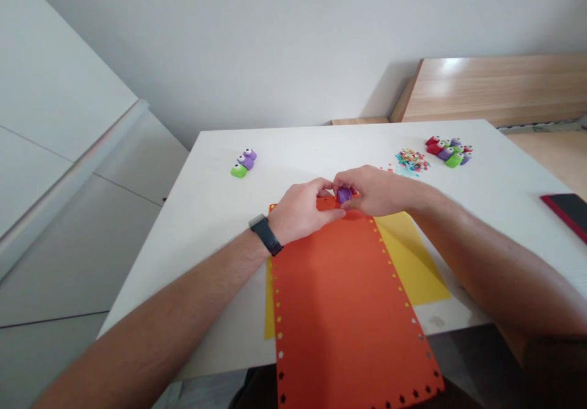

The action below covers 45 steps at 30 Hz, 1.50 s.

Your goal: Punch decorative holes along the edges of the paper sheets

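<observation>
A purple craft punch sits at the far edge of an orange sheet, pinched between the thumb and fingers of my right hand. My left hand, with a dark watch on its wrist, holds the same far edge just left of the punch. Its thumb lies over the sheet, and its fingertips reach up to the punch. Small star-shaped holes run along the sheet's left, right and near edges. The sheet's near end hangs out past the table edge towards me. Under it lies a yellow sheet.
Several punches with eye-like tops stand at the back right, beside a pile of colourful paper bits. Three more punches are at the back left. A dark, red-edged object lies at the right of the white table.
</observation>
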### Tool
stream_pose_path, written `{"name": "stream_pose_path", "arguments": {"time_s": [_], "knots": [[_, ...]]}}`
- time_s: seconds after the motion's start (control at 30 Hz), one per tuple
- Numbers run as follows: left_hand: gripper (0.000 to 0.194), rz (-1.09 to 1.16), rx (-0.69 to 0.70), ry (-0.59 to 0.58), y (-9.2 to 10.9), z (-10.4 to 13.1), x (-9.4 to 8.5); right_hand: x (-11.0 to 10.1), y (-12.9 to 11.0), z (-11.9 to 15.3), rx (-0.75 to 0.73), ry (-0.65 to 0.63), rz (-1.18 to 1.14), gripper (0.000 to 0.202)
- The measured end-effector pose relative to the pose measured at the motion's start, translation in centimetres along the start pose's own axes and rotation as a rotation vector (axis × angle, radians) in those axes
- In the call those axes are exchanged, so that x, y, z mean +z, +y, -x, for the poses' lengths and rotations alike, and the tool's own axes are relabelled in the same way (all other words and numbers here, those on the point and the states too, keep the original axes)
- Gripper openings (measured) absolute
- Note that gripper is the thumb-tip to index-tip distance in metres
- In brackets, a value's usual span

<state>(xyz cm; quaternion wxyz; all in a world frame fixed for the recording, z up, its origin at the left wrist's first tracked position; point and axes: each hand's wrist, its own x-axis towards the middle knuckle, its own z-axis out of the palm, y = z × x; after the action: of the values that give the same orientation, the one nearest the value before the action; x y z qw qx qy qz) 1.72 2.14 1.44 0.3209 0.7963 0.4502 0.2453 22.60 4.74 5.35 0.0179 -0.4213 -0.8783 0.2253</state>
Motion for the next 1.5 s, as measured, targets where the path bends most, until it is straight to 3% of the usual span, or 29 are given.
{"name": "stream_pose_path", "arguments": {"time_s": [0.13, 0.33, 0.77, 1.3, 1.5], "knots": [[0.061, 0.031, 0.008, 0.021, 0.1, -0.2, 0.5, 0.0, -0.3, 0.0, -0.024, 0.01, 0.014, 0.022], [0.049, 0.039, 0.022, 0.035, 0.5, -0.5, 0.7, 0.4, -0.1, -0.2, -0.024, 0.006, 0.022, 0.023], [0.047, -0.096, 0.081, 0.037, -0.4, -0.5, 1.1, 0.6, -0.3, -0.2, -0.026, 0.01, 0.043, 0.026], [0.043, -0.026, 0.102, 0.005, -0.3, -0.8, 0.7, 0.6, -0.5, -0.2, -0.008, 0.036, 0.046, 0.021], [0.054, -0.002, 0.1, -0.005, 0.0, -0.8, 0.2, 0.3, -0.1, 0.1, -0.011, 0.041, 0.022, 0.022]]}}
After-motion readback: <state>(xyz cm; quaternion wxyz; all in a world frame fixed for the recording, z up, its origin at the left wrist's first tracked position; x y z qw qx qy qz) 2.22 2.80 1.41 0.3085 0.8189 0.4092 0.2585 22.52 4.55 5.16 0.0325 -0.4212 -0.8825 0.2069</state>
